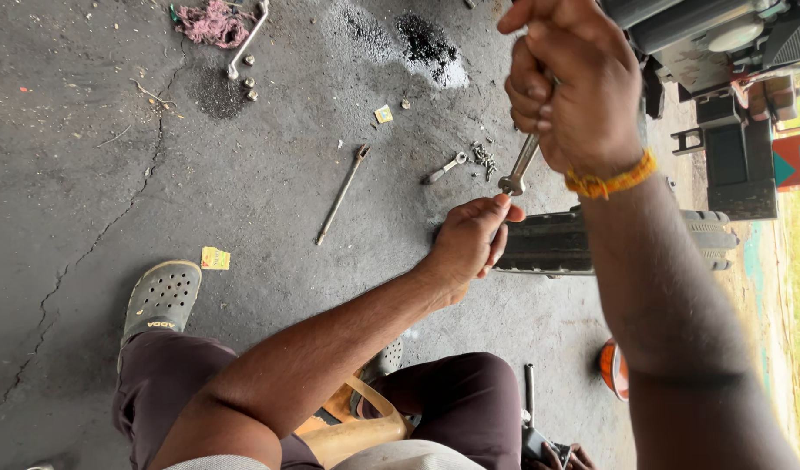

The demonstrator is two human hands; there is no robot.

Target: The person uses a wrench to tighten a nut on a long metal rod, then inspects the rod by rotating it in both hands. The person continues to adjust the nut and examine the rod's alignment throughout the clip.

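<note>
Item, centre right of frame: slim steel ring spanner (520, 165), shank clenched in the right hand (574, 96), left hand (466, 245) fingertips pinched at its ring end over a black ribbed part (552, 242); seating step, apparently; next needs a steady turn.

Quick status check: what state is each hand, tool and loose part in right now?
Right hand: fist shut around the spanner's shaft.
Left hand: fingertips at the spanner's ring end.
Spanner: held, slanting down to the left hand.
Long rod: lying loose on the concrete.
Small spanner: lying loose beside a chain piece.
Bent wrench: lying by the pink rag.
Black part: lying flat under the left hand.
</note>
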